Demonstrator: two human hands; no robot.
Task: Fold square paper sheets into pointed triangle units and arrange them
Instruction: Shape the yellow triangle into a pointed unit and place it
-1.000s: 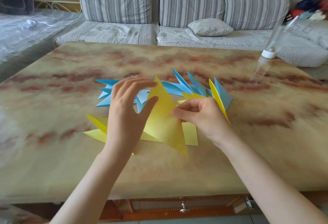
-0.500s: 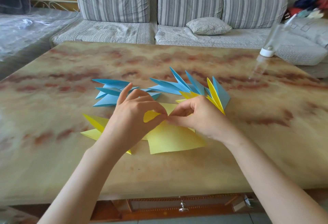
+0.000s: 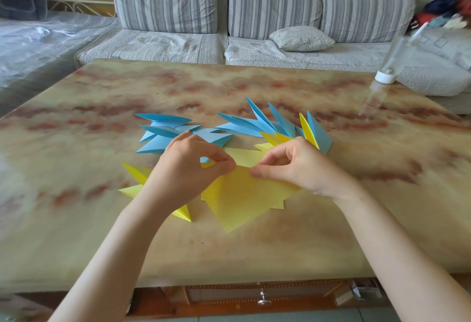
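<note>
Pinching the yellow sheet (image 3: 244, 194) at its far edge, both grips are clamped on the paper. The left grip (image 3: 191, 168) has thumb and forefinger curled onto it. The right grip (image 3: 300, 166) does the same just beside it, fingertips nearly meeting.

The sheet spreads out on the near side of both pinches, low over the surface (image 3: 331, 245) and on top of spare yellow paper (image 3: 244, 156). Its sharpest corner points near and a touch left. The long axis runs far to near, from the pinch line down to that tip.

Neither grip is nearer than the other, so I judge the next crease turns on carrying the held far edge along that axis toward the near point.

Blue units (image 3: 163, 130) fan out far left and a mixed cluster (image 3: 277, 124) sits far right. Yellow units (image 3: 135, 176) lie left, partly under the left wrist.
</note>
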